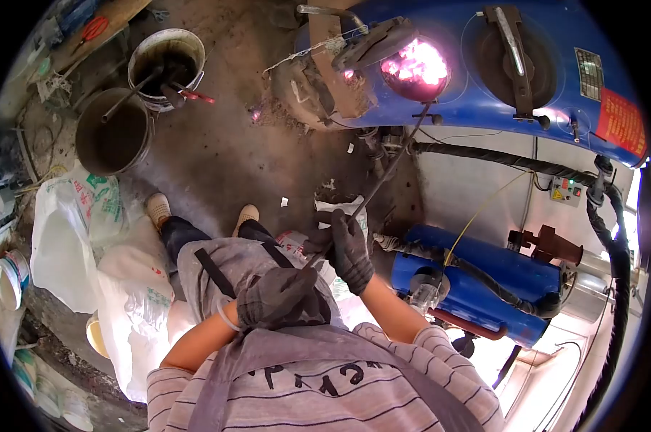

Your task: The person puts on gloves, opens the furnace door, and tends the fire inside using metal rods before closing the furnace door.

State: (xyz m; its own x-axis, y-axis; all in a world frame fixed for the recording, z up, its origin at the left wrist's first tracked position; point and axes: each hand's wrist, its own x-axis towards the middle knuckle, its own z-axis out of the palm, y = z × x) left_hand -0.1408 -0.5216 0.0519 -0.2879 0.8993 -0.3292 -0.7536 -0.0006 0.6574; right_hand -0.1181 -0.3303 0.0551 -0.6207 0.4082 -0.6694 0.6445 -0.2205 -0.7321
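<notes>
A long metal rod (386, 176) runs up from my hands to the round opening (415, 68) of a blue furnace (462, 79), where coals glow bright pink. The far end meets the opening's lower rim; whether it goes inside I cannot tell. My right hand (350, 252), in a dark glove, is wrapped around the rod's middle part. Closer to my body, my gloved left hand (277, 297) is closed at the rod's near end, which it partly hides. The dark round furnace door (374, 45) hangs swung aside to the left of the opening.
Two buckets stand at upper left: a white one (165, 45) with tools in it and a darker one (113, 137). White plastic sacks (134, 288) lie left of my legs. A blue tank (476, 273) and black wrapped hose (509, 162) are on the right.
</notes>
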